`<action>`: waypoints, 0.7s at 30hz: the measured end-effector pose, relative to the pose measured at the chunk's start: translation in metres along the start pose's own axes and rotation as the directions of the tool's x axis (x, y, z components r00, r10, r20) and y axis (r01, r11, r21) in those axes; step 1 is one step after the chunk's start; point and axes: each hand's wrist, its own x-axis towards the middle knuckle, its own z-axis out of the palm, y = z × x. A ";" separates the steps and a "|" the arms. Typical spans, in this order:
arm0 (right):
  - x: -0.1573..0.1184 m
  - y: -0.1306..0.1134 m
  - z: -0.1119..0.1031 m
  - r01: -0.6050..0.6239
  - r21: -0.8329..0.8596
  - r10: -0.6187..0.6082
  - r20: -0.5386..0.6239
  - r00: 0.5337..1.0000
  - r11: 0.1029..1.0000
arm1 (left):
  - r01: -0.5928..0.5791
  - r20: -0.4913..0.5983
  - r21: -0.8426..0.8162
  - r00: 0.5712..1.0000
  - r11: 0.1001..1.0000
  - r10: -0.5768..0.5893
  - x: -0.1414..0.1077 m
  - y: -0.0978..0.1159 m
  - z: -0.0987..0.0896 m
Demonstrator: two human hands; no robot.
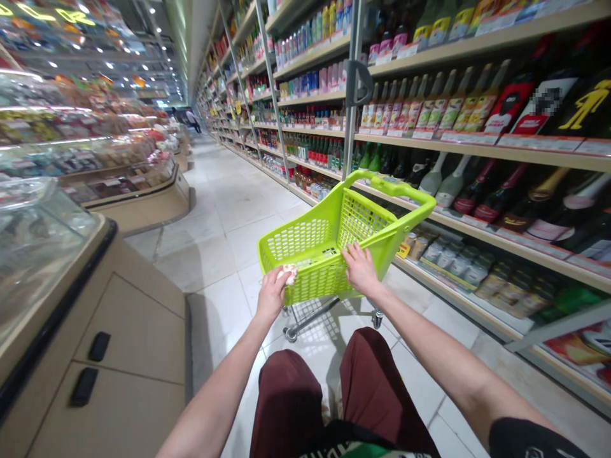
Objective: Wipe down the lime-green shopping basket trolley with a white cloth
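Note:
A lime-green shopping cart [315, 283] with perforated basket walls stands sideways just ahead of my knees. Its handle points to the right, toward the shelves. My left hand [273, 292] is closed on a small whitish crumpled item [287, 273] at the near left corner of the basket. What the item is, I cannot make out. Over the near rim of the basket rests my right hand [361, 270], its fingers spread and nothing held in them. Little shows inside the basket beyond its perforated floor.
Shelves [477, 146] of bottles, cans and jars line the right side. A glass-topped counter [138, 305] stands at the near left, with display stands [138, 207] of packaged goods beyond. Far down the tiled aisle [210, 184] is a person [192, 119].

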 end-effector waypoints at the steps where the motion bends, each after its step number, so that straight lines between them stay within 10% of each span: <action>1: -0.001 -0.007 0.003 0.013 0.015 -0.013 0.016 1.000 1.000 | -0.014 0.004 -0.001 1.000 1.000 0.014 0.003 0.006 0.003; 21: -0.010 0.004 0.017 -0.047 0.089 0.044 0.028 0.999 0.995 | 0.013 0.066 -0.048 0.998 0.999 -0.010 -0.005 0.044 0.002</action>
